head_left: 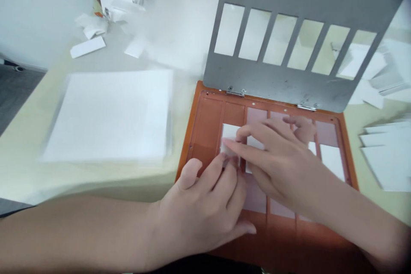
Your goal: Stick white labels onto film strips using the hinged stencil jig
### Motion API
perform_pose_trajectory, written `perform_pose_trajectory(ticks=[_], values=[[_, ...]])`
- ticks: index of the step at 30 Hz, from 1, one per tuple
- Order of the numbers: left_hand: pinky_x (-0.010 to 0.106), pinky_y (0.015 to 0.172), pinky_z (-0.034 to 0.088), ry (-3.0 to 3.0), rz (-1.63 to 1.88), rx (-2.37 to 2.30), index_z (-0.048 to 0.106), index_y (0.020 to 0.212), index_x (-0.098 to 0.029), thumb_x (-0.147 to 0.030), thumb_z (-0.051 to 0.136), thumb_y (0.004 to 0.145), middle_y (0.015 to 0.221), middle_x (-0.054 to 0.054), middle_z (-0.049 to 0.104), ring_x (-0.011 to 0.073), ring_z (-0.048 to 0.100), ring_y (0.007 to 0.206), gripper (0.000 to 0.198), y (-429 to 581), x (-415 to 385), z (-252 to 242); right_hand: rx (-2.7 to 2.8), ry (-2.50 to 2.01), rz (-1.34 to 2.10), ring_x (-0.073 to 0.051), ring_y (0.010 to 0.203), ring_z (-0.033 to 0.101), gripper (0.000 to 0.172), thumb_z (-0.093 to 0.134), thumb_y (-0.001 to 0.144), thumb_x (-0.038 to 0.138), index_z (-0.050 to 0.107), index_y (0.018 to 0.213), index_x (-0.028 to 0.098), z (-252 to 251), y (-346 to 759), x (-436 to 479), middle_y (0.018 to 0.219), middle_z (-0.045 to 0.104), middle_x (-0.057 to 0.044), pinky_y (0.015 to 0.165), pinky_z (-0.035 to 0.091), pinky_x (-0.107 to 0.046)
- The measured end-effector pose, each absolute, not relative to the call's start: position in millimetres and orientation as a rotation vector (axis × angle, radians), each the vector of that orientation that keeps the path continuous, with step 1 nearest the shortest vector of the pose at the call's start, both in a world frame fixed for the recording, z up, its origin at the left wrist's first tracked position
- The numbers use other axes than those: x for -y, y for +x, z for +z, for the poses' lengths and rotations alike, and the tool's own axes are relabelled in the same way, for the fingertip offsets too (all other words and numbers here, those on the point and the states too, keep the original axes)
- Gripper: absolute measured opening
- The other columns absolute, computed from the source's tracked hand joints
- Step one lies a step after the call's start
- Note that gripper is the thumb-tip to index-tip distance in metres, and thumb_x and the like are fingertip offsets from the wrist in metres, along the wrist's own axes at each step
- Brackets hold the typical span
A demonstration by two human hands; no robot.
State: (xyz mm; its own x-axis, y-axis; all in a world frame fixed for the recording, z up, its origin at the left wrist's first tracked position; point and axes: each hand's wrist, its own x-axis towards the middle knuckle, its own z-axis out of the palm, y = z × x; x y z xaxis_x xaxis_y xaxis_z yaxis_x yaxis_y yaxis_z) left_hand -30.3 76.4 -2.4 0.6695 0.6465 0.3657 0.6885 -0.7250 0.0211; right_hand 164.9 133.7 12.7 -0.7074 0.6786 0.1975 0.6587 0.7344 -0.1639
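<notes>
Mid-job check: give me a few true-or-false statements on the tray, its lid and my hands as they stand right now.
1. The grey metal lid stands swung up behind the orange tray. True.
2. The lid has four window cut-outs. False: it has six.
3. The left hand and right hand meet fingertips at a white slip in the tray. True.
4. The stack of white sheets lies right of the tray. False: it lies to its left.
5. Every recess in the tray holds a white slip. False: the far-left one shows bare orange.
</notes>
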Motion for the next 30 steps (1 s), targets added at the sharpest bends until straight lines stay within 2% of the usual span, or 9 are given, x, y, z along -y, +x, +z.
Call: perform_pose_trajectory(ticks=[3,6,9,12,17,22,27,30], values=[[0.04,0.081,0.033,-2.756,-0.55,1.107,0.069,0.109,-0.009,-0.057,0.046,0.094,0.112,0.013,0.073,0.0263,0.061,0.107,0.055,-29.9,-77.3,-2.9,2.742,-1.028,0.178,-0.02,0.085,0.047,0.048,0.038,0.088,0.001,0.069,0.116,0.025,10.0,165.8,-137.3,0.098,0.062,-0.007,0.085,0.035,-0.047],[0.04,0.08,0.032,-2.75,-0.578,1.098,0.068,0.109,-0.009,-0.056,0.046,0.094,0.111,0.013,0.072,0.0258,0.061,0.105,0.054,-30.2,-78.1,-4.7,2.704,-1.067,0.236,-0.018,0.086,0.047,0.052,0.038,0.088,0.0,0.073,0.107,0.033,11.0,170.1,-142.6,0.097,0.061,-0.004,0.078,0.031,-0.04],[0.039,0.078,0.033,-2.735,-0.639,1.071,0.068,0.108,-0.008,-0.054,0.044,0.095,0.111,0.014,0.071,0.0259,0.062,0.103,0.053,-30.7,-80.2,-6.6,2.629,-1.136,0.265,-0.017,0.086,0.049,0.051,0.039,0.088,0.0,0.076,0.094,0.034,14.8,176.1,-146.7,0.092,0.062,-0.002,0.079,0.027,-0.04],[0.038,0.077,0.035,-2.739,-0.684,1.034,0.068,0.104,-0.009,-0.048,0.043,0.098,0.109,0.013,0.072,0.0247,0.063,0.098,0.047,-31.4,-85.5,-6.5,2.622,-1.154,0.385,-0.016,0.085,0.05,0.049,0.04,0.086,0.001,0.077,0.084,0.033,16.9,179.4,-148.6,0.09,0.062,0.0,0.081,0.026,-0.04],[0.036,0.069,0.032,-2.87,-0.697,0.986,0.068,0.085,-0.015,-0.033,0.048,0.097,0.088,0.006,0.072,0.0191,0.062,0.079,0.03,-35.5,-102.3,-3.3,2.469,-1.313,0.253,-0.017,0.087,0.055,0.038,0.043,0.091,0.011,0.075,0.101,0.029,10.6,173.5,-152.4,0.095,0.064,-0.003,0.079,0.025,-0.039],[0.037,0.07,0.026,-2.929,-0.695,0.898,0.068,0.081,-0.019,-0.012,0.051,0.092,0.086,0.0,0.072,0.0159,0.06,0.077,0.021,-42.1,-117.6,-4.5,2.47,-1.409,0.195,-0.022,0.094,0.055,0.024,0.05,0.094,0.026,0.074,0.097,0.026,5.7,165.8,-153.2,0.098,0.065,-0.005,0.079,0.026,-0.039],[0.038,0.071,0.025,-2.903,-0.763,0.804,0.067,0.08,-0.021,-0.004,0.051,0.087,0.088,-0.002,0.073,0.0145,0.06,0.08,0.024,-45.4,-124.8,-6.7,2.363,-1.466,0.423,-0.024,0.1,0.056,0.017,0.053,0.091,0.035,0.066,0.091,0.024,10.2,162.6,-154.0,0.103,0.066,-0.005,0.079,0.029,-0.038],[0.038,0.072,0.025,-2.84,-0.872,0.757,0.065,0.08,-0.022,-0.006,0.055,0.086,0.084,-0.003,0.072,0.0145,0.06,0.081,0.019,-46.0,-127.8,-4.8,2.249,-1.436,0.669,-0.021,0.095,0.059,0.018,0.055,0.089,0.041,0.058,0.093,0.024,13.3,162.6,-154.7,0.095,0.069,-0.002,0.082,0.033,-0.039]])
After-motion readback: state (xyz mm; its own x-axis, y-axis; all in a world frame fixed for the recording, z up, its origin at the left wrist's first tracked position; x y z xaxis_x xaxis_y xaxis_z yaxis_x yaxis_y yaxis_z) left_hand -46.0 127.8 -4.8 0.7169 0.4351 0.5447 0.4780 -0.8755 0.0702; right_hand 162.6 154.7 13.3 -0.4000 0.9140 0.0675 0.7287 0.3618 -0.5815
